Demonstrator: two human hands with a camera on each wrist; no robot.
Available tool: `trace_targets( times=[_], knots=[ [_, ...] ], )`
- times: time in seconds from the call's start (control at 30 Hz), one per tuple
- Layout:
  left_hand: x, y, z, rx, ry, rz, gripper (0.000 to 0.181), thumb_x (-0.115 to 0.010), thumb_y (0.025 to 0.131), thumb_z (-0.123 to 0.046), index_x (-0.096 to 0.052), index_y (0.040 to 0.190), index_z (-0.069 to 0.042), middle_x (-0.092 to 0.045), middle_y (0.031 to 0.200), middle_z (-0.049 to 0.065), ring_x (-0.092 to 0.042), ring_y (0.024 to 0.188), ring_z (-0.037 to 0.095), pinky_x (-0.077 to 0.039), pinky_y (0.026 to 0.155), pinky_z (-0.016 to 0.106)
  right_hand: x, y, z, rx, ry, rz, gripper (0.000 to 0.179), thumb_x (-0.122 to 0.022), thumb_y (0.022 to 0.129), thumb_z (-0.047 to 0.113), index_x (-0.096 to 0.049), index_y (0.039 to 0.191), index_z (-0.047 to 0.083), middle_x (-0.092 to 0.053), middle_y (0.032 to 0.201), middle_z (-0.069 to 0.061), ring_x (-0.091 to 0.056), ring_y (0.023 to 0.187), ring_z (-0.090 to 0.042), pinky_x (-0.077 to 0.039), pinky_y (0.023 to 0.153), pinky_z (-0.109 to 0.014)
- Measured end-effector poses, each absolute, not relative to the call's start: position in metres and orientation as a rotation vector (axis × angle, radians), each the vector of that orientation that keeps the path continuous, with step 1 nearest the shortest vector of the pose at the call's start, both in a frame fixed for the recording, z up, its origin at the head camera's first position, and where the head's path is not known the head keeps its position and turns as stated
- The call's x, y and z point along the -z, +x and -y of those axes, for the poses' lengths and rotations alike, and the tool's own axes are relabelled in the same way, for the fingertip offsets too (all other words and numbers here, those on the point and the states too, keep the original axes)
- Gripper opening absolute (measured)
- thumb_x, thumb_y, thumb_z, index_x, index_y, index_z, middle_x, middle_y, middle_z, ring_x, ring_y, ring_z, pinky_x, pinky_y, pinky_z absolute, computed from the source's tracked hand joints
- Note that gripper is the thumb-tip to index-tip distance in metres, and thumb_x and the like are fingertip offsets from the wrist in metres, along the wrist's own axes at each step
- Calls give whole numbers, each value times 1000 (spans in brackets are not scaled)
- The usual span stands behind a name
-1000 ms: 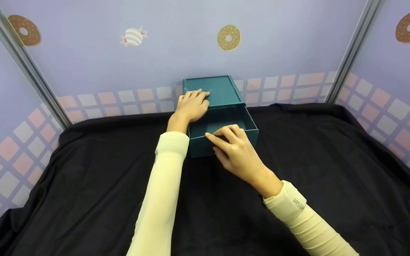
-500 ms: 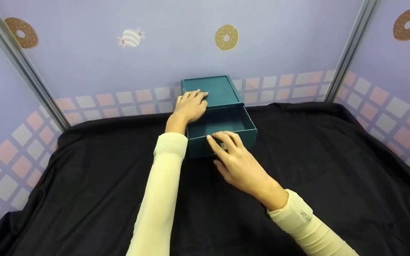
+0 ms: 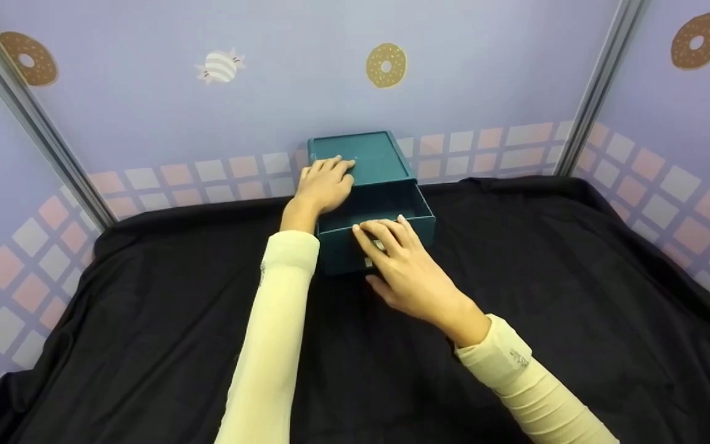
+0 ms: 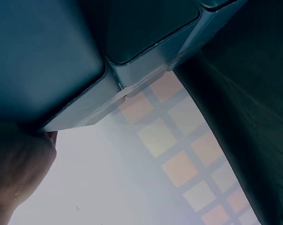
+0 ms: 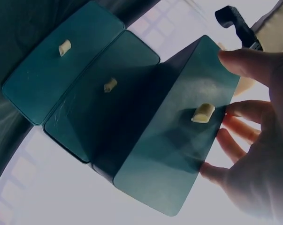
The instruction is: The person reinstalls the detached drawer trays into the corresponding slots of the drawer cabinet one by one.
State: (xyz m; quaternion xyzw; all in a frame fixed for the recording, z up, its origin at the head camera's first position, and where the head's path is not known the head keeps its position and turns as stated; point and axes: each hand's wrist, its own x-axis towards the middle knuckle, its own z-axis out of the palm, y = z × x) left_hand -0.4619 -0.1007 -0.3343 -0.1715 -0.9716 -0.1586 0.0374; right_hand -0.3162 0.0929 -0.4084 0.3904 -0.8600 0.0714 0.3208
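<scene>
A teal drawer unit point(image 3: 364, 154) stands against the back wall, its top drawer point(image 3: 376, 225) pulled partway out and showing nothing inside. My left hand point(image 3: 324, 185) lies flat on the unit's top, near its left front edge; part of it shows beside the unit point(image 4: 80, 89) in the left wrist view. My right hand point(image 3: 405, 265) has its fingertips along the upper rim of the drawer front point(image 5: 179, 140). Its fingers are extended and spread, and its thumb lies by the front face. A pale knob point(image 5: 203, 113) sticks out of that face, not held.
Two lower drawers are closed, each with a pale knob point(image 5: 110, 85) on its front. Black cloth point(image 3: 195, 320) covers the table, with folds along its edges. Lilac printed wall panels point(image 3: 306, 74) and grey metal posts point(image 3: 598, 86) enclose three sides.
The drawer front has slid slightly back toward the unit. My right hand's fingers have spread and moved forward along the rim. My left hand has stayed on top.
</scene>
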Motion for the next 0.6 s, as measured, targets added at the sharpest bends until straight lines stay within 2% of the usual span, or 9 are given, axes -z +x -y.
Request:
trace_targets(
  times=[0.27,0.6],
  knots=[
    [335,-462,101,491,-524,2980,55,-28,114,-32,-38,167,-21,-24,176,8,-19,162,29,-12,131,50,405,-324,-89,-234,1016,2304,75,-78,96,20,-44,160,-1,-44,155,-18,-42,140,-39,-31,124,-66],
    [334,-460,102,508,-528,2983,55,-28,114,-32,-38,167,-20,-24,176,8,-19,162,30,-12,131,51,399,-340,-80,-265,977,2352,75,-80,93,18,-45,157,-3,-45,150,-20,-41,137,-40,-30,122,-70]
  ],
)
